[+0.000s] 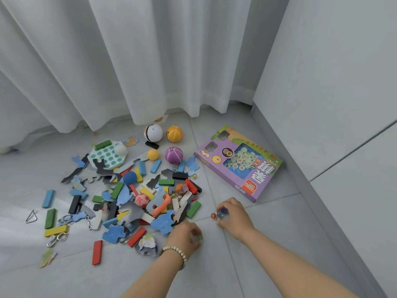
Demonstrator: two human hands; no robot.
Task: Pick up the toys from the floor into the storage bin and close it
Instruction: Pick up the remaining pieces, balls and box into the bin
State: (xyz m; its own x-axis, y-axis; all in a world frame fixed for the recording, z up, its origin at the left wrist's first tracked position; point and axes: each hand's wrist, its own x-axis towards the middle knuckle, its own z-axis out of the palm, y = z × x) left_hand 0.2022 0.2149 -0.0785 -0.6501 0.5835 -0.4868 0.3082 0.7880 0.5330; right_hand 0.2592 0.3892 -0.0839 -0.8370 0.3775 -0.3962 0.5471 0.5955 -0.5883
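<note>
A heap of toys (137, 198) lies on the grey tile floor: coloured wooden blocks, blue and grey puzzle pieces, small balls. At the heap's near right edge my left hand (187, 235), with a bead bracelet on the wrist, curls its fingers round a small green marble (199, 238). My right hand (233, 214), a little further right, pinches glass marbles (221, 212); an orange marble (213, 215) lies at its fingertips. No storage bin shows in the view.
A purple boxed chess set (238, 162) lies flat at the right near the wall (322, 104). White curtains (129, 61) hang behind. A white ball (153, 132), an orange ball (174, 133) and a purple ball (174, 155) sit at the back. Metal rings (56, 239) lie at left.
</note>
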